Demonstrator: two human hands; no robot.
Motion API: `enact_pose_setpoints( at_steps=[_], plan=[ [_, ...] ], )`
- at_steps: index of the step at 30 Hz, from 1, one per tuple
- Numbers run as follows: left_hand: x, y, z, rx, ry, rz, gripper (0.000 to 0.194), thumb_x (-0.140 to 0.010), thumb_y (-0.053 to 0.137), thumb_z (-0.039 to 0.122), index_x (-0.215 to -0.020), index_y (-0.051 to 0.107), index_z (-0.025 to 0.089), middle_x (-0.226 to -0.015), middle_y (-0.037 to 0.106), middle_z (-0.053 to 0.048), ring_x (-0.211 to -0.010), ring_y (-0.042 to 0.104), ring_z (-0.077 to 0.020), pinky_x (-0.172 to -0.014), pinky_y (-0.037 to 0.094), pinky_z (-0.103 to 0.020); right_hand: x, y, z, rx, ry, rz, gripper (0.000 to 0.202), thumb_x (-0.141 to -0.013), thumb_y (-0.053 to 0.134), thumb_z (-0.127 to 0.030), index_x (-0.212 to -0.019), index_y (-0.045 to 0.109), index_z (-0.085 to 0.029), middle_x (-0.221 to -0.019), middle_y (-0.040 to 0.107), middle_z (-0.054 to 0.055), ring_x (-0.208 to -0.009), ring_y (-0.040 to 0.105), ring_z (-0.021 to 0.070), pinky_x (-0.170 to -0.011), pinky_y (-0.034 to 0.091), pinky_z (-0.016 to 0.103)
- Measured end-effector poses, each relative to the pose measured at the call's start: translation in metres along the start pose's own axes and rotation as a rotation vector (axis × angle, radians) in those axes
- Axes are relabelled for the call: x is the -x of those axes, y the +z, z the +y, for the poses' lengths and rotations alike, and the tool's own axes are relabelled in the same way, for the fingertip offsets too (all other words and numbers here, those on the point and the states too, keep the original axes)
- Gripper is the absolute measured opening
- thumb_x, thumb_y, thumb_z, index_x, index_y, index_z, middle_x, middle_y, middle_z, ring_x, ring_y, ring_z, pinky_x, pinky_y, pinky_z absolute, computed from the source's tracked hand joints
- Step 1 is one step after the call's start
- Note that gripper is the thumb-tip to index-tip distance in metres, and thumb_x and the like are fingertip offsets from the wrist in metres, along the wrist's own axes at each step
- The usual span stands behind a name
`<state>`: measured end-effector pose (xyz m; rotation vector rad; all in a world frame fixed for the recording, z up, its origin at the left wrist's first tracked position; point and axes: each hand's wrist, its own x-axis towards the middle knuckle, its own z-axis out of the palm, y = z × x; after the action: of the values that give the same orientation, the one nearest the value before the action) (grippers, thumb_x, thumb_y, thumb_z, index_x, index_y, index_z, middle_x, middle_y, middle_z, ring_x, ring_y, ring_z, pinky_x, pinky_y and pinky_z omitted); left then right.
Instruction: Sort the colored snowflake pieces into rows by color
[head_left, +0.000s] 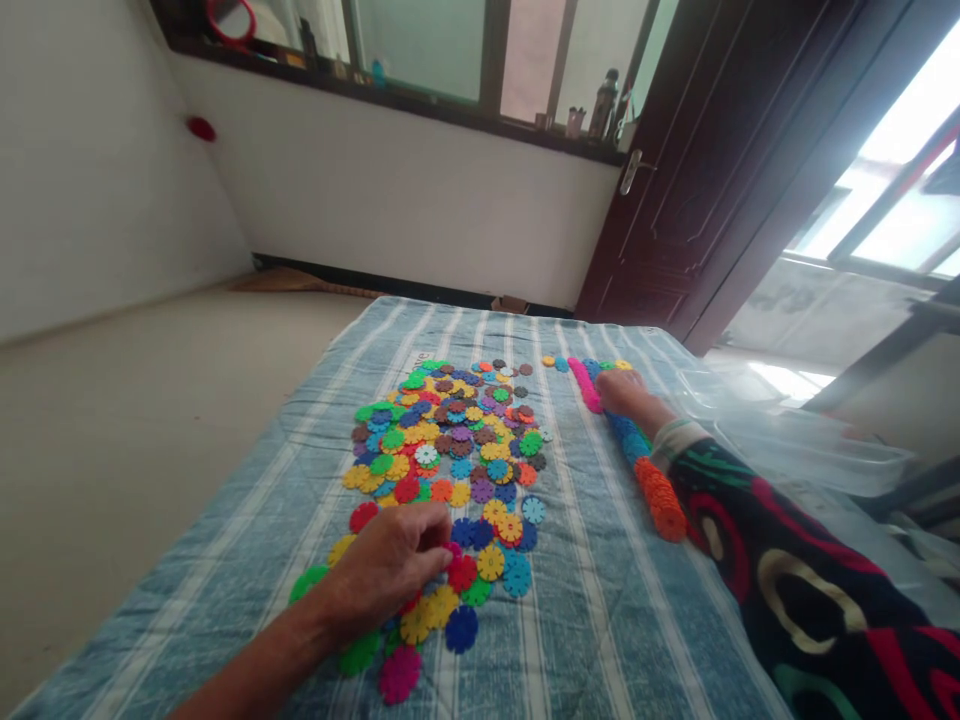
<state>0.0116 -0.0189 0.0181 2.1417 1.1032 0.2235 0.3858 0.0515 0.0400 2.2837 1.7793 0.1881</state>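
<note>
Many notched plastic building discs (pixel 491 562) in mixed colours lie in a loose spread on the striped cloth. My left hand (pixel 394 560) is over the near left part of this spread, thumb and fingers pinched at a pink disc (pixel 452 552). Further away on the right, my right hand (pixel 630 392) is closed, fingers pointing down, beside an overlapping row of pink discs (pixel 584 384). Whatever its fingertips hold is hidden. Below that wrist run overlapping blue discs (pixel 628 437) and a row of orange discs (pixel 660 500), partly covered by the sleeve.
The striped cloth (pixel 585 600) covers a bed or table. Clear plastic containers (pixel 817 450) stand along its right edge. A dark red door (pixel 697 150) and a window ledge with a flask (pixel 604 105) are beyond. Bare floor (pixel 180 400) lies to the left.
</note>
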Motion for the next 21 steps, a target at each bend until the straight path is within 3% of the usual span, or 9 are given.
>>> enact_pose_setpoints(
  at_steps=[6,10,14,17,19,21],
  plan=[
    [0.0,-0.006,-0.001,0.009,0.021,0.003,0.012,-0.07,0.053,0.024,-0.06,0.05,0.018,-0.058,0.05,0.004,-0.058,0.047,-0.0118,-0.056,0.032,-0.024,0.018,-0.011,0.001,-0.009,0.029,0.05,0.027,-0.085,0.048,-0.019,-0.095,0.073,-0.013,-0.101,0.07,0.018,-0.097,0.065,0.0274,-0.075,0.044,0.03],
    [0.002,-0.014,0.0,-0.001,0.014,-0.011,0.01,-0.067,0.054,0.023,-0.059,0.051,0.018,-0.057,0.051,0.004,-0.058,0.048,-0.0117,-0.055,0.033,-0.023,0.054,-0.013,-0.021,-0.102,-0.082,0.084,0.024,-0.086,0.054,-0.03,-0.098,0.073,-0.021,-0.097,0.072,0.011,-0.092,0.065,0.0241,-0.073,0.042,0.029],
    [0.006,-0.024,0.003,-0.019,0.02,-0.096,0.005,-0.064,0.054,0.02,-0.061,0.054,0.017,-0.058,0.053,0.004,-0.057,0.048,-0.0108,-0.054,0.032,-0.022,0.103,-0.007,-0.06,-0.358,-0.315,0.133,0.017,-0.084,0.06,-0.028,-0.092,0.073,-0.023,-0.08,0.071,0.004,-0.077,0.064,0.0182,-0.066,0.039,0.026],
    [0.009,-0.032,0.003,-0.048,0.029,-0.171,0.006,-0.064,0.054,0.02,-0.063,0.059,0.017,-0.059,0.055,0.004,-0.057,0.048,-0.0104,-0.053,0.032,-0.021,0.141,-0.005,-0.092,-0.592,-0.59,0.204,0.012,-0.084,0.06,-0.022,-0.085,0.072,-0.021,-0.077,0.07,0.003,-0.071,0.061,0.0142,-0.065,0.038,0.025],
    [0.011,-0.036,0.003,-0.044,0.044,-0.217,0.007,-0.063,0.055,0.019,-0.064,0.061,0.016,-0.06,0.057,0.003,-0.057,0.048,-0.0101,-0.052,0.032,-0.021,0.162,-0.006,-0.112,-0.653,-0.781,0.247,0.012,-0.085,0.059,-0.02,-0.081,0.07,-0.019,-0.072,0.067,0.003,-0.07,0.058,0.0134,-0.066,0.037,0.026],
    [0.013,-0.039,0.002,-0.036,0.069,-0.261,0.007,-0.062,0.055,0.017,-0.064,0.062,0.016,-0.06,0.057,0.004,-0.057,0.048,-0.0097,-0.051,0.032,-0.02,0.179,-0.008,-0.132,-0.667,-0.884,0.282,0.014,-0.087,0.058,-0.02,-0.077,0.068,-0.018,-0.073,0.064,0.003,-0.071,0.055,0.0135,-0.066,0.037,0.027]
  ],
)
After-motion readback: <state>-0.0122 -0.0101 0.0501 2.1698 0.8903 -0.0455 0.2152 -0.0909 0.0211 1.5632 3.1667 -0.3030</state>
